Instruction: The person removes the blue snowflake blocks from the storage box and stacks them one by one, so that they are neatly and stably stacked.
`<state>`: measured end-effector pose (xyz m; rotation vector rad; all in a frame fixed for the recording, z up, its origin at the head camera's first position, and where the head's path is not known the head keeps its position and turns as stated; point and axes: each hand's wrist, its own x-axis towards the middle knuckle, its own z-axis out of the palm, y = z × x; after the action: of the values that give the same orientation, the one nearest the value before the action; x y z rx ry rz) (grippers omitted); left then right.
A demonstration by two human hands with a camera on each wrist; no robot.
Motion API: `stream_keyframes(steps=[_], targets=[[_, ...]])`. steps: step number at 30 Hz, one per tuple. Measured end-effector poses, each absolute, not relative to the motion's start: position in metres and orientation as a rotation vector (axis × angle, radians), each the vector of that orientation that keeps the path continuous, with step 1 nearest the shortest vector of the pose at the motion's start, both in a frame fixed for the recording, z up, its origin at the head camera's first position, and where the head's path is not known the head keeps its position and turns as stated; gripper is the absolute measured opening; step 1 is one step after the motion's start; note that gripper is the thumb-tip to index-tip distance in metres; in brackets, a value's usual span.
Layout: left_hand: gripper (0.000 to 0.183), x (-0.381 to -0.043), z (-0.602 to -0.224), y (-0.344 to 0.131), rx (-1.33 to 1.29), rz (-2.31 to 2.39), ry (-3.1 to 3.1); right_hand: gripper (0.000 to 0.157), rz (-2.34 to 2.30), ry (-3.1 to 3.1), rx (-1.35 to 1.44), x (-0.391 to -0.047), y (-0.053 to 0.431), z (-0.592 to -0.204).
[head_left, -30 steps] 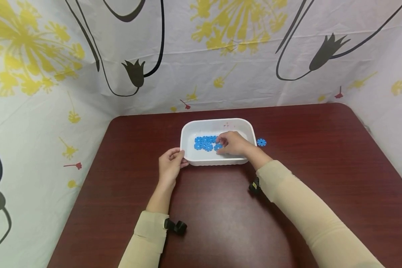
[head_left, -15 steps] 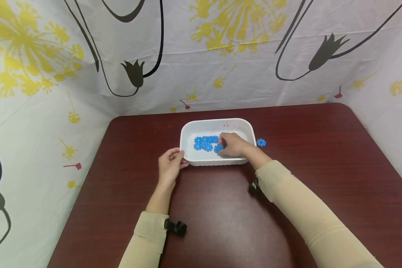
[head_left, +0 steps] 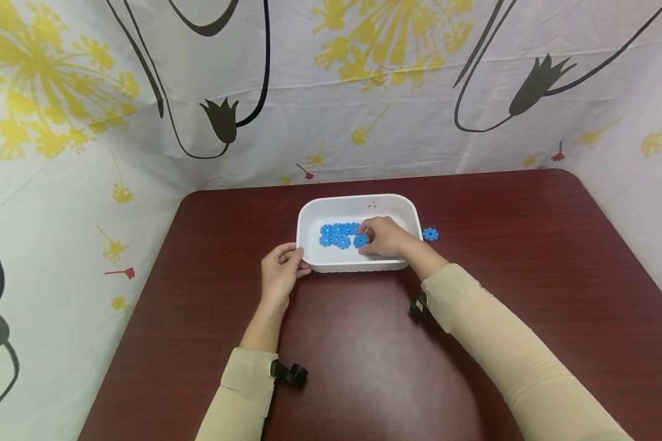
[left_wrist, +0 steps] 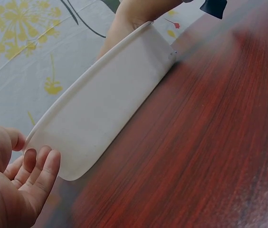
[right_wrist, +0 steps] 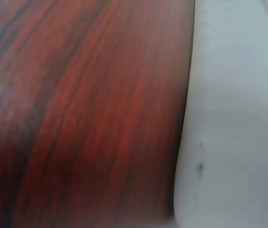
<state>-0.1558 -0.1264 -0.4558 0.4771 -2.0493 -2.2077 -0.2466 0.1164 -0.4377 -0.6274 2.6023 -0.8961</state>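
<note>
A white plastic tub [head_left: 336, 267] stands on the table, with several blue notched snowflake discs [head_left: 336, 234] lying flat in its left half. My left hand [head_left: 280, 269] grips the tub's near left corner, thumb over the rim. In the left wrist view, fingers of the left hand [left_wrist: 15, 178] lie against the tub's outer wall [left_wrist: 100, 102]. Reaching over the right side, my right hand [head_left: 386, 236] pinches one blue snowflake disc [head_left: 360, 241] inside the tub, thumb nearest me. The right wrist view shows the tub's wall [right_wrist: 234, 123] but not the hand.
Another blue disc [head_left: 430, 234] lies on the table just right of the tub. The dark red wooden table [head_left: 353, 355] extends around it. A white curtain [head_left: 397, 147] with printed flowers hangs behind the table's far edge.
The disc at my right fingertips has shifted slightly right, and its tilt differs a little. My left hand and the tub have stayed in place.
</note>
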Motion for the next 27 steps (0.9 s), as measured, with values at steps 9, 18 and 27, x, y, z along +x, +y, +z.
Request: stream_keyframes(steps=[9,18,27], targets=[[0.025,-0.156,-0.456,-0.124,0.468,-2.199,-2.042,0.041,-1.084,2.674,-0.679,-0.247,0.118,-0.435],[0.024,-0.155,-0.455,-0.125,0.483,-2.165,-2.075,0.039,-1.33,2.732,-0.68,-0.242,0.128,-0.424],[0.027,-0.153,-0.454,-0.125,0.49,-2.167,-2.082,0.038,-1.422,2.782,-0.619,-0.237,0.148,-0.413]])
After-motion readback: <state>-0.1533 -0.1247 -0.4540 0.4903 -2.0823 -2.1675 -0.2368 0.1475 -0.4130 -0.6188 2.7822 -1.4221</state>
